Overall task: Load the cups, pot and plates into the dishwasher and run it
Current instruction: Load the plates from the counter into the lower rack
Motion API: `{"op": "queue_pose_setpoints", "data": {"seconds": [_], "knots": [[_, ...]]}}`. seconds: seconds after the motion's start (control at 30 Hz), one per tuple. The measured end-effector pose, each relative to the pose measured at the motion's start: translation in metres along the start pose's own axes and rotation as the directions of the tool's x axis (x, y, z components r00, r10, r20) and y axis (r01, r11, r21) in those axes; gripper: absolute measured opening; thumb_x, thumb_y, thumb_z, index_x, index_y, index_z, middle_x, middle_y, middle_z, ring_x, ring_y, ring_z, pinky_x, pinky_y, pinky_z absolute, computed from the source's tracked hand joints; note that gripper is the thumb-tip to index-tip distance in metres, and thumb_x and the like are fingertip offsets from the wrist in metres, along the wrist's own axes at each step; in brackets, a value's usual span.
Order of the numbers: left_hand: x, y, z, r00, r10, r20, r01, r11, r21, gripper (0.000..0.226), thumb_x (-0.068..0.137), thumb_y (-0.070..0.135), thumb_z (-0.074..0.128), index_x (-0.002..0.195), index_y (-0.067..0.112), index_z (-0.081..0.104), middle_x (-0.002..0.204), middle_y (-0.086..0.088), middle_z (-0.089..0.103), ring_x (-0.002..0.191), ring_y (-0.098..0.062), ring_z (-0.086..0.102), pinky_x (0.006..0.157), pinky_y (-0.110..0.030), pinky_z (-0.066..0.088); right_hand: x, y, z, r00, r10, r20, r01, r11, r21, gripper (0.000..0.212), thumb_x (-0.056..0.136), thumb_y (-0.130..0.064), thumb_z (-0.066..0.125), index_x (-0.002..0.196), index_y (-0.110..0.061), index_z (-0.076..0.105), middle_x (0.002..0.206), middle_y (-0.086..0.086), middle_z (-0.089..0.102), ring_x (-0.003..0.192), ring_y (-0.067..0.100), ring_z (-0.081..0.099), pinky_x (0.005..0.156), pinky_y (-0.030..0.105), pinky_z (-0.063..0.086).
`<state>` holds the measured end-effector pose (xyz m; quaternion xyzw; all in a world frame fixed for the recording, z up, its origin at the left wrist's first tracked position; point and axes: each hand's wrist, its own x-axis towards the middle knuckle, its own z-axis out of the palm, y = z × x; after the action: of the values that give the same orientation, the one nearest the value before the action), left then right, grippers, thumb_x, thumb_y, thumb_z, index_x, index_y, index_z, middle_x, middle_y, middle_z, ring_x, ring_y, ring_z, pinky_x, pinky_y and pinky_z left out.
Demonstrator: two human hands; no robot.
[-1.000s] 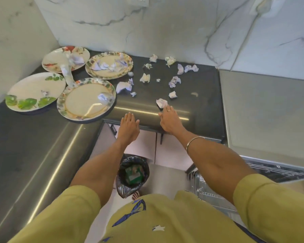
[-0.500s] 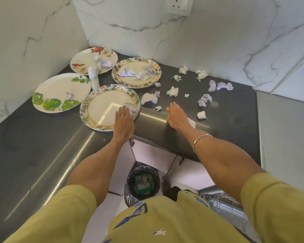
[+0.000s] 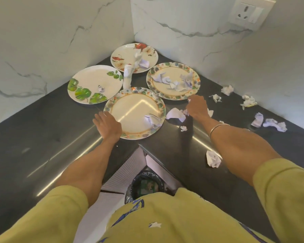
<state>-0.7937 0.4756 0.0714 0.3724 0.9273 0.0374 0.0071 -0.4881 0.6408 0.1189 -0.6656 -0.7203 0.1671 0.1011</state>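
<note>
Dark counter (image 3: 42,137), corner section: four plates, the nearest plate (image 3: 134,113) bearing one paper scrap (image 3: 153,120). Left hand (image 3: 107,126), fingers straight, rests on that plate's near-left rim. Right hand (image 3: 197,106), just right of the plate, fingers curled down among paper scraps; cannot tell whether it holds any.

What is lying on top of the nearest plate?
On the nearest plate one crumpled paper lies near its right rim. The left hand rests on its left rim and covers that part, so anything under the hand cannot be seen. The middle is bare.
</note>
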Motion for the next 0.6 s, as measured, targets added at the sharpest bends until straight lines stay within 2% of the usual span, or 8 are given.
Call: {"op": "queue_pose_setpoints", "data": {"seconds": [0.1, 0.17, 0.33, 0.43, 0.6], "knots": [[0.004, 0.005, 0.003, 0.988, -0.144, 0.058, 0.148, 0.987, -0.068, 0.045, 0.088, 0.014, 0.051, 0.132, 0.001, 0.045, 0.132, -0.020, 0.047, 0.120, -0.039, 0.049, 0.100, -0.048, 0.039, 0.025, 0.001, -0.005, 0.999, 0.051, 0.003, -0.051, 0.997, 0.050, 0.031, 0.084, -0.008, 0.050, 0.112, -0.003, 0.062, 0.118, 0.021, 0.062, 0.109, 0.042, 0.059, 0.086, 0.039, 0.051], [0.008, 0.013, 0.006, 0.975, -0.201, 0.093, 0.213, 0.965, -0.150, 0.045, 0.089, 0.011, 0.052, 0.132, -0.001, 0.042, 0.133, -0.022, 0.047, 0.120, -0.040, 0.048, 0.098, -0.046, 0.043, 0.040, 0.001, -0.006, 0.995, 0.094, 0.026, -0.096, 0.993, 0.073, 0.033, 0.088, -0.009, 0.053, 0.121, -0.001, 0.056, 0.124, 0.022, 0.057, 0.114, 0.042, 0.057, 0.089, 0.039, 0.049], [0.018, 0.030, 0.010, 0.920, -0.344, 0.187, 0.386, 0.876, -0.290, 0.054, 0.090, 0.005, 0.057, 0.139, -0.002, 0.035, 0.140, -0.019, 0.037, 0.122, -0.040, 0.047, 0.091, -0.047, 0.051, 0.076, -0.002, 0.002, 0.962, 0.216, 0.165, -0.238, 0.963, 0.127, 0.063, 0.092, -0.018, 0.059, 0.146, -0.002, 0.031, 0.146, 0.022, 0.040, 0.133, 0.040, 0.043, 0.105, 0.041, 0.041], [0.024, 0.031, 0.008, 0.892, -0.390, 0.227, 0.445, 0.845, -0.297, 0.057, 0.091, 0.004, 0.060, 0.141, -0.002, 0.034, 0.142, -0.018, 0.035, 0.120, -0.041, 0.051, 0.092, -0.048, 0.051, 0.092, -0.007, 0.008, 0.917, 0.348, 0.195, -0.387, 0.894, 0.226, 0.073, 0.090, -0.019, 0.065, 0.148, -0.001, 0.025, 0.149, 0.020, 0.037, 0.136, 0.037, 0.041, 0.106, 0.040, 0.041], [0.037, 0.023, 0.004, 0.865, -0.424, 0.268, 0.495, 0.808, -0.320, 0.053, 0.091, 0.004, 0.058, 0.138, 0.002, 0.034, 0.140, -0.021, 0.046, 0.122, -0.043, 0.053, 0.096, -0.050, 0.048, 0.113, -0.010, 0.020, 0.850, 0.471, 0.236, -0.527, 0.763, 0.375, 0.072, 0.088, -0.017, 0.066, 0.146, 0.000, 0.027, 0.148, 0.019, 0.040, 0.133, 0.035, 0.046, 0.105, 0.040, 0.045]]}}
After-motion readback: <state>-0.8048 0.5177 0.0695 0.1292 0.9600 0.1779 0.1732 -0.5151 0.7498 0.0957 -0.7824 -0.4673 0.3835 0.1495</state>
